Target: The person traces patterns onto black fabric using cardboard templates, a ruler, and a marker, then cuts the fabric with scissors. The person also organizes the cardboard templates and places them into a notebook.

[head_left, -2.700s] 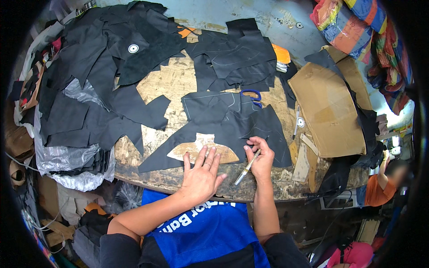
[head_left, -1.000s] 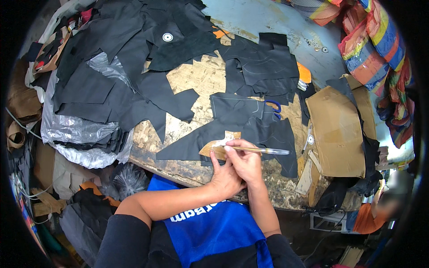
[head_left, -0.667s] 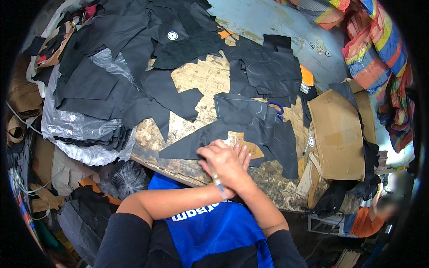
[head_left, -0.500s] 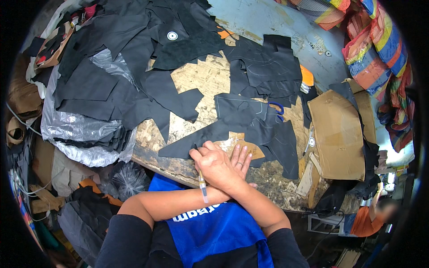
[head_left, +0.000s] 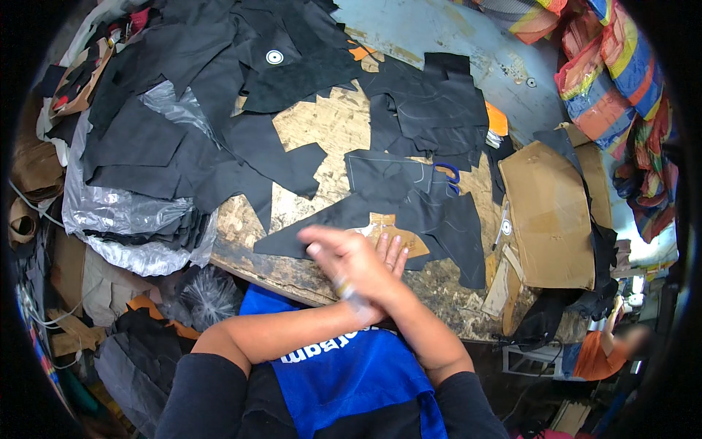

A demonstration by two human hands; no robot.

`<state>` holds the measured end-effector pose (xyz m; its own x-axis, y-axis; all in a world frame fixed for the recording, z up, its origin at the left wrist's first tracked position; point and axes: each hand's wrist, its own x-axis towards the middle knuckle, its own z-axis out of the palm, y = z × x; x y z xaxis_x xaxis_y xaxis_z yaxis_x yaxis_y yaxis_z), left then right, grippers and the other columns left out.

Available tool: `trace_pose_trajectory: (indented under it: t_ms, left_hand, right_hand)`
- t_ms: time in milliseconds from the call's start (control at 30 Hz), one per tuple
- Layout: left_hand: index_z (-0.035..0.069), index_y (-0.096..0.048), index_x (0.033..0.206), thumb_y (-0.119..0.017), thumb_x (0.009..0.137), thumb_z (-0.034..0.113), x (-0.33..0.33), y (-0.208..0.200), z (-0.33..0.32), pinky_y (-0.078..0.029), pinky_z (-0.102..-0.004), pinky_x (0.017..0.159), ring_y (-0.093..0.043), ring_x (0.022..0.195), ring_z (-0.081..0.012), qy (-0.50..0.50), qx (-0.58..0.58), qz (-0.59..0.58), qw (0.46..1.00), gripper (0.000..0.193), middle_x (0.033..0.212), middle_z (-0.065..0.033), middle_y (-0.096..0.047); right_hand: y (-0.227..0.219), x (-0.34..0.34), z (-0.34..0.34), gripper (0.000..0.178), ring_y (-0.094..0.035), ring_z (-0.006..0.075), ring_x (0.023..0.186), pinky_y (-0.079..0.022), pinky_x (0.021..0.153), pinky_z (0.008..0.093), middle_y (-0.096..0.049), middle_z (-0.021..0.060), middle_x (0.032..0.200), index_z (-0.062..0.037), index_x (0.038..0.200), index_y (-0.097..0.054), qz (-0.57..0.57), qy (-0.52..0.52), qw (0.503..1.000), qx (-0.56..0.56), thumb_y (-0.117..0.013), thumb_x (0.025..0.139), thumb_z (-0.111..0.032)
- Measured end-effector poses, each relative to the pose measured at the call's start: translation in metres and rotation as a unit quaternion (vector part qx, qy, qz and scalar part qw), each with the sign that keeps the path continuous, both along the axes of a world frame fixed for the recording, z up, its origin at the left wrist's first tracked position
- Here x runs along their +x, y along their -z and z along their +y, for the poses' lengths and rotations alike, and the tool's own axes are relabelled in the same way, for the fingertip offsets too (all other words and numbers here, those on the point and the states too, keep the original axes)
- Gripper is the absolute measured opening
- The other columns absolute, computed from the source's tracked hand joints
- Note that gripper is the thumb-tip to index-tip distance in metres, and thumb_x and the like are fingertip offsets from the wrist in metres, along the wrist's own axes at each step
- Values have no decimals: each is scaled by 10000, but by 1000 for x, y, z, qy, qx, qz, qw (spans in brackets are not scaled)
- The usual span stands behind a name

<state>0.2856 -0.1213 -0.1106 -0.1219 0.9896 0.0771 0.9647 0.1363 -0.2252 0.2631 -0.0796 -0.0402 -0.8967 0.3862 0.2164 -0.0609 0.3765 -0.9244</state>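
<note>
Left hand (head_left: 393, 254): open, fingers spread flat on the template, its palm largely hidden beneath the right wrist.

Right hand (head_left: 355, 267): crossed over the left, gripping a pen (head_left: 353, 298) whose clear end points back toward the apron (head_left: 351, 380) (hand and pen both blurred; whether the tip touches anything cannot be told).

Template (head_left: 414, 246): one, tan, with a short neck at the far side; lies on the black sheet (head_left: 387, 199) near the front edge of the table (head_left: 322, 121), its left part partly covered by the right hand.

Black sheet: one, irregular, pale lines drawn on its far part; runs to a point at left.

Scissors (head_left: 456, 173): one pair, blue handles showing, just beyond the template's right side.

Black pieces (head_left: 146, 139): heaped at left, plastic (head_left: 131, 212) under and among them.

Strips (head_left: 499, 287): several, tan and pale, at right, near the carton (head_left: 545, 212).
</note>
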Motion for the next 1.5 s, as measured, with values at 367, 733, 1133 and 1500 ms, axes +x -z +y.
trace_pose_trajectory:
  t_ms: [367, 733, 1133, 1500]
  left_hand:
    - [-22, -200, 1451, -377, 912, 388, -1, -6, -5, -78, -626, 1076, -164, 1388, -416, 35, 56, -293, 954, 700, 1513, -254, -152]
    - [117, -285, 1446, -361, 927, 439, 0, -10, -1, -111, -638, 1063, -177, 1399, -344, -4, -36, -199, 979, 616, 1509, -187, -216]
    - [113, -376, 1412, -505, 792, 657, -11, -39, -3, -81, -824, 900, -84, 1417, -277, 4, -90, -320, 943, 835, 1506, -53, -262]
    - [97, -376, 1411, -517, 786, 653, -10, -36, -3, -86, -839, 871, -120, 1406, -319, 18, -52, -305, 951, 848, 1495, -109, -274]
  right_hand:
    - [14, 23, 34, 157, -628, 186, 643, -488, 616, 323, -658, 113, 732, 2, 859, -644, -144, 67, 987, -9, -647, 844, -154]
    - [11, 12, 32, 113, -640, 292, 669, -497, 627, 368, -666, 137, 749, -2, 802, -669, -130, 164, 969, 129, -681, 776, -111]
    - [7, 29, 70, 62, -628, 206, 585, -491, 535, 299, -625, 118, 741, 49, 788, -635, -83, 187, 961, 186, -662, 763, -2]
    - [18, 24, 71, 55, -646, 197, 617, -515, 563, 290, -632, 122, 754, 51, 796, -637, -25, 225, 959, 172, -664, 775, 8]
